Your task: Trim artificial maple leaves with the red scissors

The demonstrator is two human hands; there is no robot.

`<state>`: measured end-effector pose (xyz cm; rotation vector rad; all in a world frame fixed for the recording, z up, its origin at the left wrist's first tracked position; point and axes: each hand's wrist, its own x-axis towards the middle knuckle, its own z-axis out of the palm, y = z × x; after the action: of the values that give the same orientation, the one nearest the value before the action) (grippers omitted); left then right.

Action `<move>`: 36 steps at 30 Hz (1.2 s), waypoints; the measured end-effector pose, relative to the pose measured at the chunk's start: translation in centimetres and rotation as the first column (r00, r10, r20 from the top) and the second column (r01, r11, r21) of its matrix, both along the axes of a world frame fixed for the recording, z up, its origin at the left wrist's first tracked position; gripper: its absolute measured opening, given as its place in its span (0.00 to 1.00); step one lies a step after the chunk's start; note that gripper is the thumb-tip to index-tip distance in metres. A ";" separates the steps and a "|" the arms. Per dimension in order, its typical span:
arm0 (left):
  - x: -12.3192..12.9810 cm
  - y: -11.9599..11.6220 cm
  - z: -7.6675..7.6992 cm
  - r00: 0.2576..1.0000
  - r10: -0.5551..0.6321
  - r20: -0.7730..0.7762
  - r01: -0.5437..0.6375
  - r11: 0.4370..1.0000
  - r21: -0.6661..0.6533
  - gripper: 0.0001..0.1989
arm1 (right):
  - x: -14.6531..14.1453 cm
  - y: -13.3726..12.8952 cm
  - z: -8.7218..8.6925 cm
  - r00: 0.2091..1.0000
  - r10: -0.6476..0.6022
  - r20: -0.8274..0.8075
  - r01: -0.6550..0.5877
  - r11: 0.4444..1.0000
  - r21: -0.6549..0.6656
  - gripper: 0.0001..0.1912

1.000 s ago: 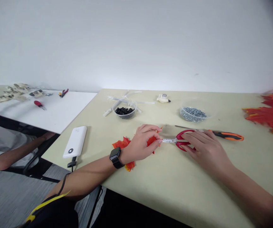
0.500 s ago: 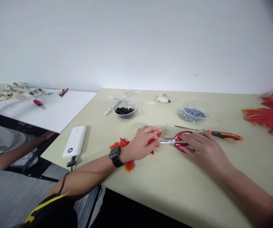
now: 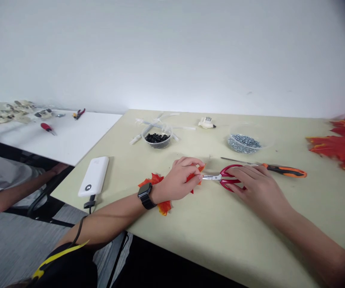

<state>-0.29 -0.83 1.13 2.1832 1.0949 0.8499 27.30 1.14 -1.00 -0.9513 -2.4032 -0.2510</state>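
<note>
My left hand point(image 3: 182, 179), with a black watch on its wrist, pinches an orange-red artificial maple leaf point(image 3: 164, 208) above the table. The hand and wrist cover much of the leaf, so only its edges show on either side. My right hand point(image 3: 254, 185) has its fingers in the red handles of a pair of scissors point(image 3: 226, 178). The scissors point left, and their blade tips meet the leaf at my left fingertips. Whether the blades have cut into it is hidden by the fingers. Just behind my right hand lies a screwdriver point(image 3: 289, 171) with an orange and black handle.
Behind the hands stand a tub of black parts point(image 3: 157, 139), a tub of silver screws point(image 3: 244, 143), clear plastic strips point(image 3: 136, 139) and a cream-coloured part point(image 3: 207, 123). More red leaves point(image 3: 340, 146) lie far right. A white power bank point(image 3: 94, 176) with a cable is left; another person's arm point(image 3: 22, 196) shows beyond.
Almost nothing differs. Both hands keep their grip on the leaf and scissors, and the view has shifted very slightly.
</note>
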 end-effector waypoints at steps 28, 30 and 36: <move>0.1 0.1 -0.3 1.000 0.004 0.014 -0.004 1.000 -0.025 0.13 | 0.0 0.0 -0.4 1.000 0.017 0.019 -0.016 0.999 -0.042 0.05; 0.1 0.1 -0.3 1.000 0.006 0.017 -0.006 1.000 -0.022 0.14 | -0.1 0.0 -0.3 1.000 0.013 0.025 -0.012 0.999 -0.043 0.05; 0.3 0.1 -0.3 1.000 0.008 0.028 -0.008 1.000 -0.009 0.14 | -0.2 -0.1 -0.2 1.000 0.015 -0.005 -0.015 0.999 -0.046 0.05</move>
<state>-0.01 -0.77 0.85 2.1546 1.0922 0.8750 27.09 1.01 -1.20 -0.9529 -2.4201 -0.1878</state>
